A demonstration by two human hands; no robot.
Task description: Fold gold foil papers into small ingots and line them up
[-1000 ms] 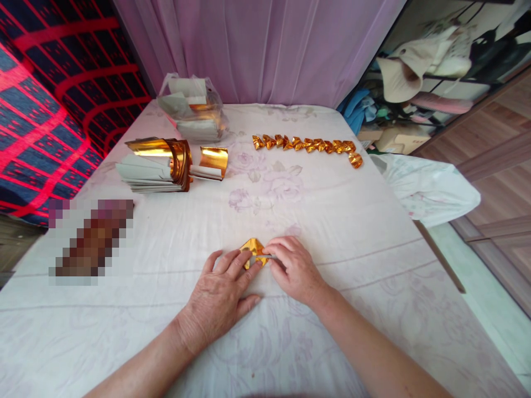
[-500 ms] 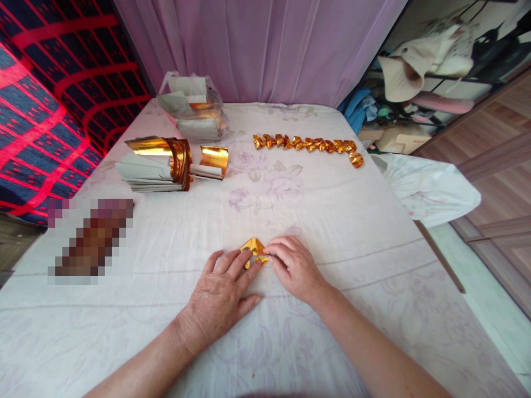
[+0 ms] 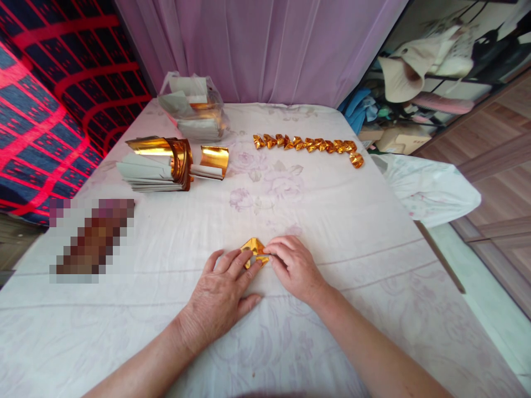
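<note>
Pressing gold foil piece flat, both hands; foil stack, folded row well beyond

Soft, even daylight fills the scene, brightest through the curtain at the far edge of the bed. Shadows are faint. The foil stack near the far left corner glares gold. Focus is sharp; straight lines bow toward the frame edges, and a pixelated block sits at the left edge.
</note>
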